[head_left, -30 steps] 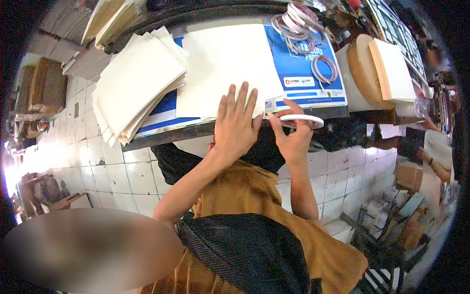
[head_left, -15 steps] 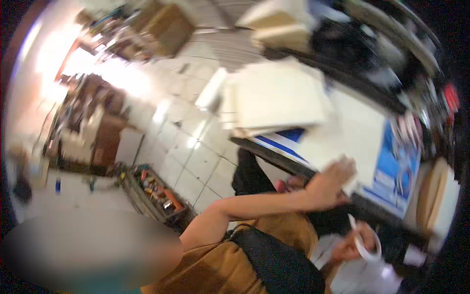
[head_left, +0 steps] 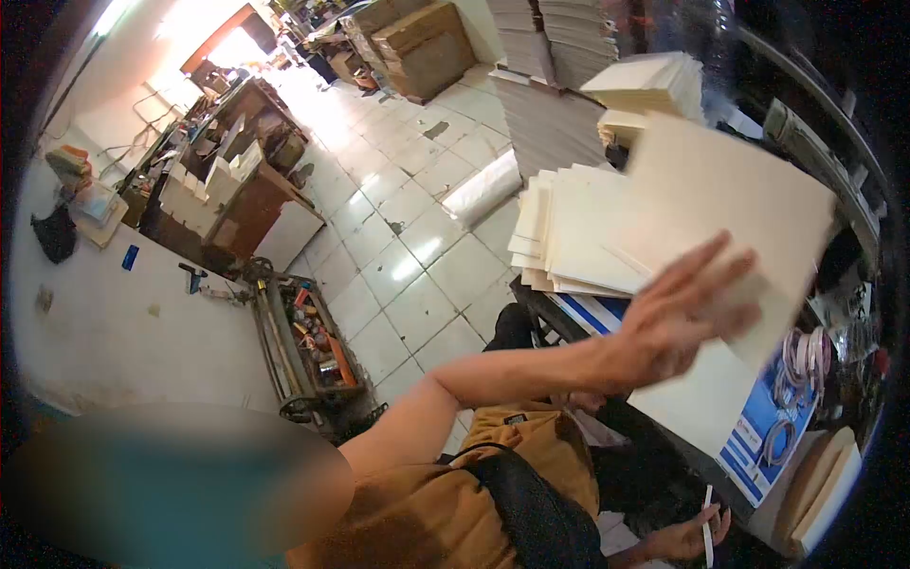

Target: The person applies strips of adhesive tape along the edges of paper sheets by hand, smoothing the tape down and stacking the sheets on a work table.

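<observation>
My left hand [head_left: 678, 318] reaches across the bench with its fingers spread over the near edge of a cream card sheet [head_left: 735, 213]. Blurred at its edges, the sheet is raised and tilted; the thumb side of the grip is hidden. Under and left of it lies a stack of cream sheets [head_left: 573, 223]. Another pale sheet [head_left: 697, 398] lies on the bench below my wrist. Low in the view, my right hand [head_left: 687, 541] is closed around a narrow white band [head_left: 708, 526], seen edge-on.
Coiled rings [head_left: 779, 441] lie on a blue printed sheet [head_left: 749, 455] at the bench's right. More cream stacks [head_left: 654, 81] stand behind. A white roll [head_left: 485, 187] lies on the tiled floor [head_left: 379, 322]. Left of me is a metal-framed tray of tools [head_left: 318, 337].
The cream sheet has come up over the bench's right side beside the stack, along with my left hand. My right hand has turned its white band from a visible loop to edge-on. The view has shifted.
</observation>
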A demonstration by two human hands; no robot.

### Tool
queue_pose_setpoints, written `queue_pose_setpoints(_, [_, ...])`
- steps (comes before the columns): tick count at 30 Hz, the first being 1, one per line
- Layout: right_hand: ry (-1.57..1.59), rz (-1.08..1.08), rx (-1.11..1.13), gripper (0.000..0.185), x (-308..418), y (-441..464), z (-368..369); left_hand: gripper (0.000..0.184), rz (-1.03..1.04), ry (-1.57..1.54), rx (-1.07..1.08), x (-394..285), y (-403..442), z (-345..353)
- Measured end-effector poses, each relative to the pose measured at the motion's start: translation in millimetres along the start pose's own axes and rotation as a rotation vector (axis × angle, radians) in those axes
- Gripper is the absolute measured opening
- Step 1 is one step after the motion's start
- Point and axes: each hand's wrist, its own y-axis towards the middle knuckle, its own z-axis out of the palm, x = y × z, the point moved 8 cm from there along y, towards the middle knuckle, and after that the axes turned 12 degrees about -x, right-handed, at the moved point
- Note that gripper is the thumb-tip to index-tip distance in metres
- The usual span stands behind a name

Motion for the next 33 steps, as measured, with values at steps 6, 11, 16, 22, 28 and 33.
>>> queue_pose_setpoints(6, [0.229,0.176,0.14,0.04,0,-25,25,0.053,-0.33,0.316,0.619,98,-108,52])
queue_pose_setpoints(11, [0.264,0.026,0.435,0.042,52,-48,100,0.071,-0.381,0.007,0.384,27,-119,27])
queue_pose_setpoints(16, [0.295,-0.136,0.638,0.029,81,-67,148,0.078,-0.466,0.047,0.46,4,-206,21])
queue_pose_setpoints(22, [0.208,-0.219,0.727,0.035,92,-79,159,0.085,-0.415,0.138,0.524,4,-215,22])
queue_pose_setpoints(28, [0.153,-0.251,0.707,0.049,85,-83,159,0.07,-0.388,0.091,0.489,6,-225,23])
queue_pose_setpoints(33, [0.147,-0.267,0.724,0.045,90,-82,162,0.07,-0.374,0.07,0.487,7,-228,24])
